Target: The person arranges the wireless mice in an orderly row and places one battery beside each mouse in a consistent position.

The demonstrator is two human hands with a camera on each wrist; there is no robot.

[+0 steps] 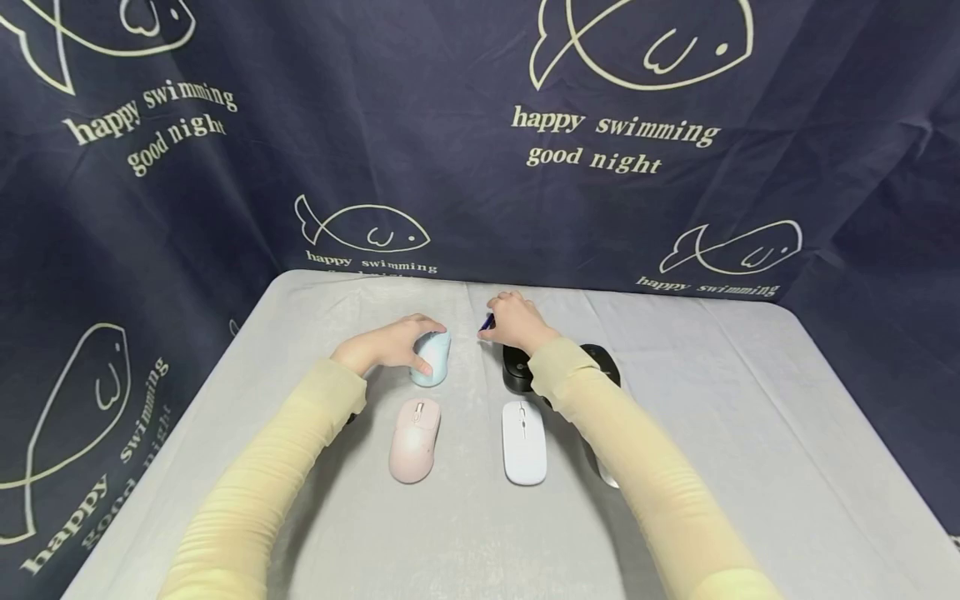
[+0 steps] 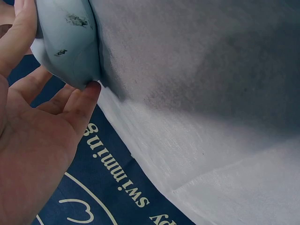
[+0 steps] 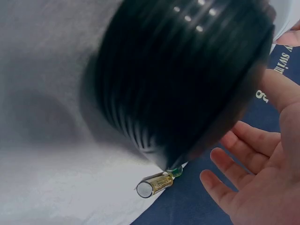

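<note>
My left hand (image 1: pixel 393 343) grips a light blue computer mouse (image 1: pixel 431 360), thumb on its near side and fingers round its far end. In the left wrist view the blue mouse (image 2: pixel 68 40) shows dark scuffs, with a fingertip at its lower end. My right hand (image 1: pixel 516 321) has thumb and fingertips either side of a small dark blue object (image 1: pixel 487 323), mostly hidden. Below that wrist sits a black mouse (image 1: pixel 517 371). In the right wrist view a blurred, ribbed black object (image 3: pixel 178 79) covers part of the right hand (image 3: pixel 262 173), whose other fingers are loosely bent.
A pink mouse (image 1: pixel 415 442) and a white mouse (image 1: pixel 523 442) lie on the near part of the table (image 1: pixel 465 542). Another black mouse (image 1: pixel 602 362) is beside the right sleeve, which partly covers a pale object (image 1: pixel 606 475). Batteries (image 3: pixel 157 183) lie near the table's edge.
</note>
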